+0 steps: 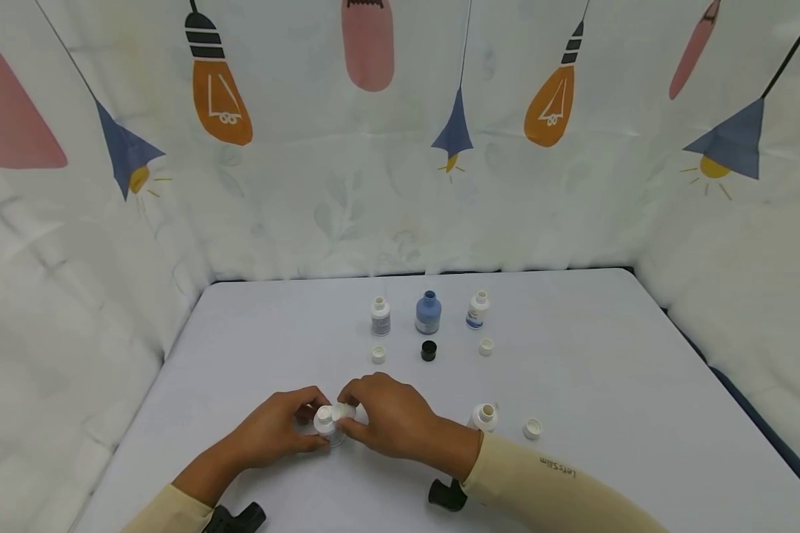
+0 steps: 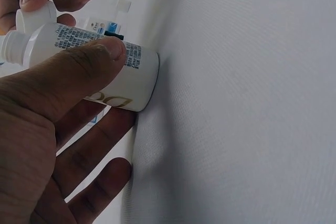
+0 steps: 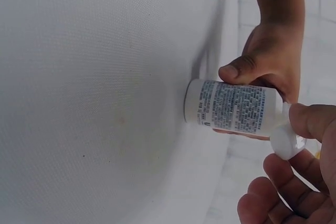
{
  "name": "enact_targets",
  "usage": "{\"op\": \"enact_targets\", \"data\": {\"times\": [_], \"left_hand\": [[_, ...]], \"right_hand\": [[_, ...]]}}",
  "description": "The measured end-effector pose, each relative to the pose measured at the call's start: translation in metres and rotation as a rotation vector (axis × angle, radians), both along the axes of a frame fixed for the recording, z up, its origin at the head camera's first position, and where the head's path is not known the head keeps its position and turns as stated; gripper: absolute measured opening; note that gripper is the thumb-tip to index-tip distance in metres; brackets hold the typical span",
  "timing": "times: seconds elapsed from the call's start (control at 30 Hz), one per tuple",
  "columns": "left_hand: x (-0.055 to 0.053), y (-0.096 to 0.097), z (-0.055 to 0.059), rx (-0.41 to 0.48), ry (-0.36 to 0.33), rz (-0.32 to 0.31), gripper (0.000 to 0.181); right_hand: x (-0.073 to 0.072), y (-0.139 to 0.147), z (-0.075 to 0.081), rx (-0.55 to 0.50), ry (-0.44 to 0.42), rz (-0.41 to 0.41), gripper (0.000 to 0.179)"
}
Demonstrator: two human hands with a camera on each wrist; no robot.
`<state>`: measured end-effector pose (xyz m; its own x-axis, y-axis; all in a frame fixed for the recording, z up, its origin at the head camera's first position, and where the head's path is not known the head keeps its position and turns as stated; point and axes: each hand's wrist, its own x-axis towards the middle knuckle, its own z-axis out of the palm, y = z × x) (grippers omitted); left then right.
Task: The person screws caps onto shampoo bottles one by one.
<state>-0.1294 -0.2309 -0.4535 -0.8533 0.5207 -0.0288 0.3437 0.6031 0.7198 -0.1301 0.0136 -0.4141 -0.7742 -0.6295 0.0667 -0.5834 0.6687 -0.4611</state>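
A small white bottle (image 2: 142,77) with printed text stands on the table, and my left hand (image 1: 283,426) grips its body between thumb and fingers. Its threaded neck (image 2: 16,48) is bare in the left wrist view. A white cap (image 3: 286,141) is pinched between the thumb and fingers of my right hand (image 1: 396,418), right beside the neck. To the right of that hand is another white bottle (image 1: 485,417) with an uncovered mouth, partly hidden by the right forearm. A white cap (image 1: 532,428) lies to its right.
Farther back stand a white bottle (image 1: 381,317), a blue bottle (image 1: 428,314) and a white-and-blue bottle (image 1: 477,310), all uncapped. In front of them lie a white cap (image 1: 378,354), a black cap (image 1: 429,351) and another white cap (image 1: 485,346). Printed cloth walls surround the white table (image 1: 593,340).
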Motion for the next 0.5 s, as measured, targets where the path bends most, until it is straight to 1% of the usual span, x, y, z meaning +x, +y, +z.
{"op": "enact_targets", "data": {"times": [0.2, 0.5], "left_hand": [[0.0007, -0.0002, 0.0004, 0.001, 0.003, 0.000, 0.043], [-0.0003, -0.0012, -0.0018, -0.003, 0.003, 0.002, 0.042]], "right_hand": [[0.0005, -0.0009, 0.0015, 0.005, 0.008, -0.005, 0.031], [0.0000, -0.0029, 0.0029, 0.001, 0.059, 0.013, 0.032]]}}
